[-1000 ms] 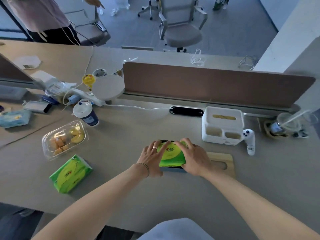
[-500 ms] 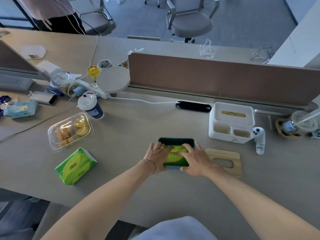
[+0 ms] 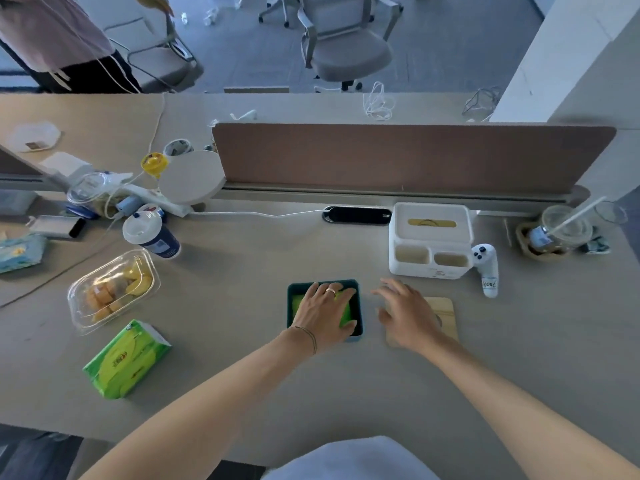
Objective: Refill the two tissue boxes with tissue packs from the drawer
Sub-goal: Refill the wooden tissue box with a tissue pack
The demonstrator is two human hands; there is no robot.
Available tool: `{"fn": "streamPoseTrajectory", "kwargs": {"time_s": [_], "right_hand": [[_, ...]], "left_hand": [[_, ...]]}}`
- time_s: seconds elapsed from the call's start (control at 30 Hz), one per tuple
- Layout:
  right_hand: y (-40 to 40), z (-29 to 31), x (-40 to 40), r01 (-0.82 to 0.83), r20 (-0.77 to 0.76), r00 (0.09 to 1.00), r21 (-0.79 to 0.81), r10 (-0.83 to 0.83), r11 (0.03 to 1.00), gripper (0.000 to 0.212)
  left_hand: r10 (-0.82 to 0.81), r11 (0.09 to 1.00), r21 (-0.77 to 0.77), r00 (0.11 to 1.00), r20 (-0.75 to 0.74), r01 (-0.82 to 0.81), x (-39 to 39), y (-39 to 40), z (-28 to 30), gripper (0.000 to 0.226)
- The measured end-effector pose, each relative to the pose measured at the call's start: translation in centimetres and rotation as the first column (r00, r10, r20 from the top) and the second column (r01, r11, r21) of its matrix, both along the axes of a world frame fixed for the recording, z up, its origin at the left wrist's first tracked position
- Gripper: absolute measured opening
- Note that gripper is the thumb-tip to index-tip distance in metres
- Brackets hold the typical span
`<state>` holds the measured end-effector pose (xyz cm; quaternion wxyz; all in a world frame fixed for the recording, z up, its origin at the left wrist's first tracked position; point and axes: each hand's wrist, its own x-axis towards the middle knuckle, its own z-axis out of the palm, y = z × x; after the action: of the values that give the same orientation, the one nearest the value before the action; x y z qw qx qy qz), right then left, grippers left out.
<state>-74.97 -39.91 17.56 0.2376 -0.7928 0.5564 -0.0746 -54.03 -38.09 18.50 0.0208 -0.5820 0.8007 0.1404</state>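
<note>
Left hand [image 3: 323, 311] lies flat, fingers spread, on the green tissue pack [image 3: 346, 311] sunk inside the dark teal open-topped tissue box [image 3: 359, 306] at mid-counter; the palm hides most of the pack, only green slivers show at the left wall and right edge. That grip is open and flat, pressing rather than closing round anything. Right hand [image 3: 405, 313] hovers just beside the box, fingers loosely splayed and blurred, holding nothing. It covers the near-left part of the pale wooden lid with an oval slot [image 3: 443, 315], so the slot is barely made out.

Second green plastic-wrapped tissue pack [image 3: 126, 358] lies on the beige counter [image 3: 225, 306] well to the left, tilted. Behind it, a clear plastic clamshell of yellow and orange fruit pieces [image 3: 112, 289], then a blue paper cup with a white lid [image 3: 152, 235].

Far side of the right hand, a white plastic tissue box with two front compartments [image 3: 429, 240]; something thin and yellowish shows through its top slot, too dim to identify. A small white controller with a handwritten label [image 3: 486, 270] stands just beside it. A clear cup with a straw [image 3: 562, 230] sits at the right, partly lost in clutter. A brown divider panel [image 3: 398, 157] backs the counter.
</note>
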Motion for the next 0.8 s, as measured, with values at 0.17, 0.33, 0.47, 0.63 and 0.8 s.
{"fn": "streamPoseTrajectory", "kwargs": {"time_s": [0.17, 0.33, 0.47, 0.63, 0.8], "right_hand": [[-0.1, -1.8, -6.7, 0.156, -0.016, 0.988, 0.084, -0.156, 0.984, 0.045], [0.0, -4.3, -11.4, 0.225, -0.015, 0.974, 0.141, -0.225, 0.964, 0.047], [-0.3, -5.6, -13.7, 0.197, 0.000, 0.980, 0.152, -0.199, 0.969, 0.046], [-0.5, -7.1, -15.2, 0.194, 0.030, 0.979, 0.166, -0.202, 0.967, 0.049], [-0.5, -8.0, -16.0, 0.180, 0.038, 0.981, 0.170, -0.189, 0.969, 0.054]], "left_hand": [[-0.125, 0.992, -0.015, 0.991, -0.046, 0.125, -6.2, -1.9, -1.1, 0.068], [-0.156, 0.975, 0.183, 0.978, 0.137, 0.129, -11.5, -3.3, -4.6, 0.102], [-0.176, 0.943, 0.323, 0.944, 0.280, 0.080, -13.1, -4.2, -7.7, 0.133], [-0.170, 0.943, 0.323, 0.946, 0.278, 0.075, -13.8, -4.3, -9.4, 0.138], [-0.184, 0.953, 0.277, 0.960, 0.212, 0.122, -13.9, -4.6, -8.5, 0.126]]}}
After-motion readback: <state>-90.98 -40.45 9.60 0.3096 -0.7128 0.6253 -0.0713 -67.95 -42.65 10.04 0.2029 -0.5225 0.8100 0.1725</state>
